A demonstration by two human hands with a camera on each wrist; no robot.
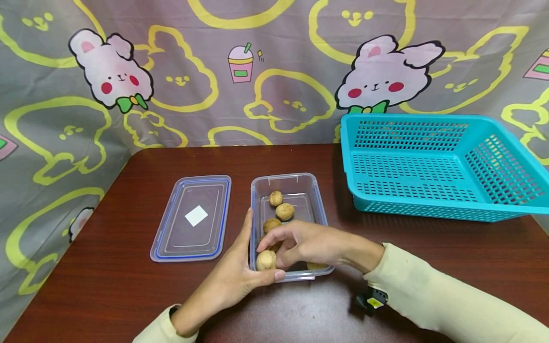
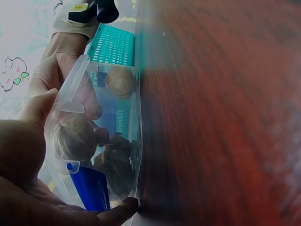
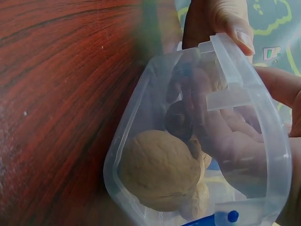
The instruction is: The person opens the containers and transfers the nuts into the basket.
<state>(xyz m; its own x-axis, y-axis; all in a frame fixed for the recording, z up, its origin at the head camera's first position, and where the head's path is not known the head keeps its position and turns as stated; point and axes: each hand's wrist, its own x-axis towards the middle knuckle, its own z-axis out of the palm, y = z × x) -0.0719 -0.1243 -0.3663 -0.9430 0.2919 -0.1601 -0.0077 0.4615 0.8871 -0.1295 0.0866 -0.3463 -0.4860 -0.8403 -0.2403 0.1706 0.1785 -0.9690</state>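
A clear plastic container (image 1: 283, 180) stands on the table with several walnuts inside. My left hand (image 1: 231, 278) holds its near left corner, thumb over the near rim and fingers along the left wall. My right hand (image 1: 313, 241) reaches in over the right side and pinches a walnut (image 1: 266, 260) at the near left corner. In the left wrist view that walnut (image 2: 75, 137) shows through the wall, higher than the others. Further walnuts (image 1: 285, 211) lie along the left and far part. Another walnut (image 3: 160, 170) sits in the near right corner, large in the right wrist view.
To the left lies a clear lid (image 1: 171, 238) with a blue seal and a white square label. A turquoise perforated basket (image 1: 411, 206) stands at the right back. A patterned curtain (image 1: 180, 119) hangs behind the brown table (image 1: 107, 267).
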